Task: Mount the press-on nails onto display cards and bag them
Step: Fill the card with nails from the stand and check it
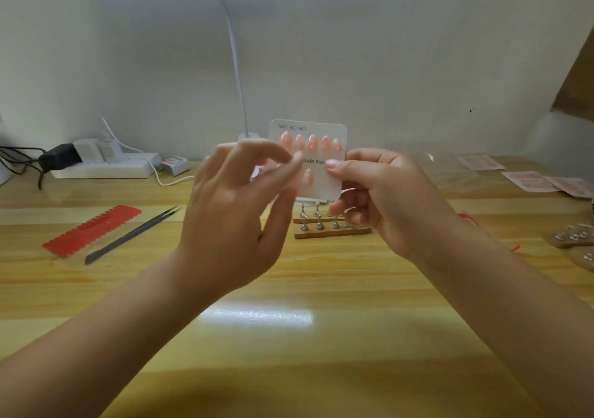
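A white display card is held upright above the table, with a row of several pink press-on nails along its top and one more nail lower down. My right hand pinches the card's right edge between thumb and fingers. My left hand is blurred at the card's left edge, fingertips touching it near the printed text. Whether a nail sits between those fingertips cannot be made out. Below the card, two wooden nail stands with metal holders lie on the table.
A red adhesive tab sheet and grey tweezers lie at the left. A power strip with plugs and a lamp base stand at the back. Clear bags and pink packets lie at the right, with more stands at the edge.
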A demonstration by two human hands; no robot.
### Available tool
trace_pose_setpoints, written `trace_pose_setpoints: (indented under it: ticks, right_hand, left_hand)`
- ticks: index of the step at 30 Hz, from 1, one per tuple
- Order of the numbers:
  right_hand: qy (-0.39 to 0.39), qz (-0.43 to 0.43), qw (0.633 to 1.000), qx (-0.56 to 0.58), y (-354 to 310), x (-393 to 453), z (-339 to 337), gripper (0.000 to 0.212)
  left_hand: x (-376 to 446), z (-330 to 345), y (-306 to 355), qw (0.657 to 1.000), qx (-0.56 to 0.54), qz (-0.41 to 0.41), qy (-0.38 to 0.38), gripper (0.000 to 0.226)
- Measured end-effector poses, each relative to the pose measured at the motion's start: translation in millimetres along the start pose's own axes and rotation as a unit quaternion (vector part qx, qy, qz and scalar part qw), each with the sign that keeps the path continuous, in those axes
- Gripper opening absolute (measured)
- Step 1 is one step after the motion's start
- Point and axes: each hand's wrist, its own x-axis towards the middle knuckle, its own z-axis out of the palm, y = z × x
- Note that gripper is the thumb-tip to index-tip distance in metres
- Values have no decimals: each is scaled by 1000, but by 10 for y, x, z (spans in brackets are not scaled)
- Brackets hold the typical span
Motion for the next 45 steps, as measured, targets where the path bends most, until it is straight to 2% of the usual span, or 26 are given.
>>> trace_pose_setpoints:
  ticks: [2,4,5,7,8,9,15,20,27,30,36,42,45]
  right_hand:
    - [16,5,1000,-4,4,22,-22,17]
    - [24,10,1000,-6,8,37,-36,14]
    - [24,12,1000,-4,13,42,-37,11]
    - [13,16,1000,-8,32,44,-31,8]
    - [4,17,1000,-17,43,46,-30,9]
    - [-5,17,999,-27,56,48,-31,11]
    - [-63,15,996,-63,147,69,-43,17]
    - [-80,-6,995,-53,214,93,-70,11]
    - [-46,-72,990,-111,333,82,-37,5]
    - [-46,-59,993,-93,355,85,-34,6]
    - [-97,-3,995,-11,338,101,-82,9]
    - [-62,-79,990,-102,416,110,-90,6]
    - [-55,-76,990,-101,448,113,-80,6]
  left_hand:
    - [25,2,25,994,-72,-78,11,37]
    - [56,-19,35,963,-157,-219,-5,41]
    - [68,-28,36,927,-227,-298,-28,41]
    - [79,-21,-1,825,-373,-418,-71,36]
    - [76,-13,-26,792,-406,-449,-84,32]
    - [74,-4,-42,777,-417,-463,-90,26]
    - [36,36,-27,777,-428,-457,-70,11]
    - [23,84,22,770,-439,-461,-46,12]
    - [-44,149,42,777,-418,-469,-47,12]
    - [-61,165,39,777,-410,-476,-51,12]
    - [-69,160,16,783,-399,-474,-56,11]
    - [-108,193,37,789,-387,-473,-65,12]
    - [-120,205,40,788,-383,-479,-60,9]
